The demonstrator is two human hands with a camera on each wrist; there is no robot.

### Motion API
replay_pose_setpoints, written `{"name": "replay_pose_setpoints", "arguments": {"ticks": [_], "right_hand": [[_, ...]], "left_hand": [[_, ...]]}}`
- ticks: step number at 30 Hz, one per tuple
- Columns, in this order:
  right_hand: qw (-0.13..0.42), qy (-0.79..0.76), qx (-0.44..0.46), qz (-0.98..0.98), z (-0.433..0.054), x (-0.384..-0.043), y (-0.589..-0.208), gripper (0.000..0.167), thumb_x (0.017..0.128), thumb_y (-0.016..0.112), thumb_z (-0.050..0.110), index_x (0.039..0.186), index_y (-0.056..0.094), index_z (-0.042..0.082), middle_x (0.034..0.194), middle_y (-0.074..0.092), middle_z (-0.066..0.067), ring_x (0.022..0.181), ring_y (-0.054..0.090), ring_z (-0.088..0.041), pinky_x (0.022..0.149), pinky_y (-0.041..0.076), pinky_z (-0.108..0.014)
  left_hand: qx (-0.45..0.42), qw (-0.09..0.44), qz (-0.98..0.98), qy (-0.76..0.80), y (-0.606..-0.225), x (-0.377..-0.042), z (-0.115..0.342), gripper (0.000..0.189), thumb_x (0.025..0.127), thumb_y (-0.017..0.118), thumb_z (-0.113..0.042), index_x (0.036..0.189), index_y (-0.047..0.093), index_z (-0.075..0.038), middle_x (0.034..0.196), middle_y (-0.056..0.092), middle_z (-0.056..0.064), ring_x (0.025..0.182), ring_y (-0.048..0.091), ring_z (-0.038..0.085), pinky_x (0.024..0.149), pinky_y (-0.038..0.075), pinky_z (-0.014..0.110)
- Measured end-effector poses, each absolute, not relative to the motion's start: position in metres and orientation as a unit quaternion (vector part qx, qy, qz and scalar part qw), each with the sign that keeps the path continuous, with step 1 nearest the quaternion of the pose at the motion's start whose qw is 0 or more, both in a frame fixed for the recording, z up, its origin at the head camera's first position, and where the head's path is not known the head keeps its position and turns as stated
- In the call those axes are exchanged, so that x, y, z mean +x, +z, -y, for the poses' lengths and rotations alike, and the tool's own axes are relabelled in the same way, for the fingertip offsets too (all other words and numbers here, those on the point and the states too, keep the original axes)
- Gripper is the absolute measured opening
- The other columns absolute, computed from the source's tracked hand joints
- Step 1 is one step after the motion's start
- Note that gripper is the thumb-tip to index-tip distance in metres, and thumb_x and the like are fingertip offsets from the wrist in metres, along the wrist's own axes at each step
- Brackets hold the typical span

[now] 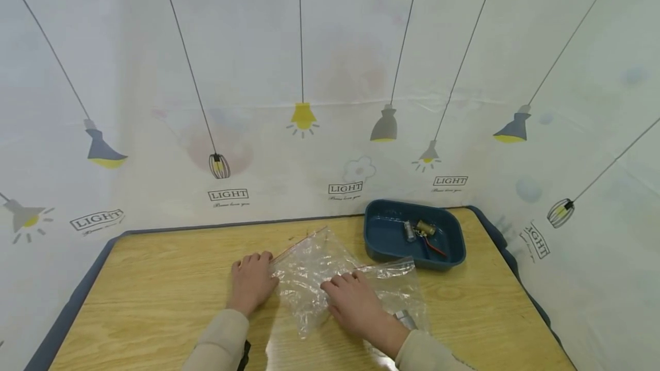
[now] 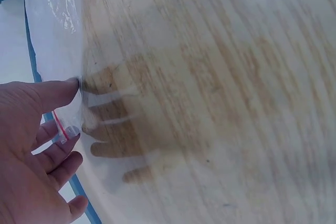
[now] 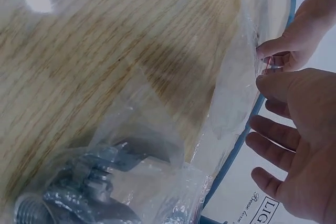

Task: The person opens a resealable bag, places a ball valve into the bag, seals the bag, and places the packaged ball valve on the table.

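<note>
A clear zip bag [image 1: 304, 273] with a red strip along its mouth spreads between both hands, above the wooden table. My left hand [image 1: 252, 284] pinches its corner at the end of the red strip; in the left wrist view the thumb lies on one side of the film and fingers on the other. On the bag's right side is my right hand [image 1: 358, 308], its fingers [image 3: 273, 132] spread and loosely bent, the thumb near the film. Beside the right hand lies a second clear zip bag [image 1: 394, 285] with a grey metal threaded fitting [image 3: 86, 187] inside.
A dark blue plastic tray [image 1: 380, 253] stands at the table's back right. Inside are a brass-coloured fitting [image 1: 425, 227], a silvery piece [image 1: 409, 231] and a red-handled part [image 1: 435, 248]. A lamp-printed cloth [image 1: 258, 130] rises behind the wooden table [image 1: 154, 296].
</note>
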State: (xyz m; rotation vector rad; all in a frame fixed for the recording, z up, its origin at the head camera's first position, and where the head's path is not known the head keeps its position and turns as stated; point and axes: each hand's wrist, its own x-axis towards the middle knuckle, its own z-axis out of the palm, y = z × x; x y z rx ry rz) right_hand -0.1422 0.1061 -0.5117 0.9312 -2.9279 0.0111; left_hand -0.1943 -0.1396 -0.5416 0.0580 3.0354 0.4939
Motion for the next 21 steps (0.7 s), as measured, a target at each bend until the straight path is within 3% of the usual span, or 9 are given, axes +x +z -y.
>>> {"name": "replay_pose_setpoints", "arguments": {"ticks": [8, 13, 16, 21], "right_hand": [[0.033, -0.03, 0.305, 0.951, -0.104, -0.143, -0.517, 0.025, 0.091, 0.062, 0.031, 0.115, 0.06, 0.025, 0.11, 0.065, 0.005, 0.104, 0.061, -0.018, 0.094, 0.045, -0.043], [0.035, -0.026, 0.309, 0.95, -0.105, -0.141, -0.518, 0.027, 0.091, 0.063, 0.033, 0.116, 0.06, 0.025, 0.11, 0.065, 0.005, 0.103, 0.061, -0.016, 0.092, 0.045, -0.041], [0.034, -0.026, 0.312, 0.949, -0.105, -0.14, -0.517, 0.03, 0.089, 0.066, 0.035, 0.117, 0.059, 0.025, 0.11, 0.065, 0.006, 0.103, 0.06, -0.016, 0.092, 0.045, -0.041], [0.04, -0.036, 0.314, 0.948, -0.106, -0.139, -0.515, 0.032, 0.088, 0.067, 0.038, 0.116, 0.058, 0.026, 0.11, 0.064, 0.006, 0.104, 0.06, -0.016, 0.092, 0.045, -0.041]], "left_hand": [[0.006, 0.038, -0.987, 0.158, -0.544, -0.193, 0.141, 0.036, 0.089, 0.064, -0.026, 0.121, 0.061, -0.009, 0.118, 0.065, 0.015, 0.111, 0.057, 0.036, 0.101, 0.035, 0.065], [0.005, 0.045, -0.986, 0.16, -0.545, -0.19, 0.144, 0.014, 0.091, 0.063, -0.024, 0.097, 0.063, -0.012, 0.097, 0.067, 0.008, 0.099, 0.06, 0.032, 0.098, 0.036, 0.065], [0.01, 0.033, -0.986, 0.165, -0.545, -0.188, 0.147, 0.009, 0.092, 0.062, -0.021, 0.087, 0.063, -0.014, 0.094, 0.068, 0.006, 0.098, 0.061, 0.033, 0.098, 0.037, 0.065], [0.019, 0.006, -0.983, 0.185, -0.548, -0.186, 0.154, 0.01, 0.093, 0.062, -0.022, 0.092, 0.069, -0.015, 0.097, 0.072, 0.004, 0.099, 0.062, 0.033, 0.098, 0.036, 0.067]]}}
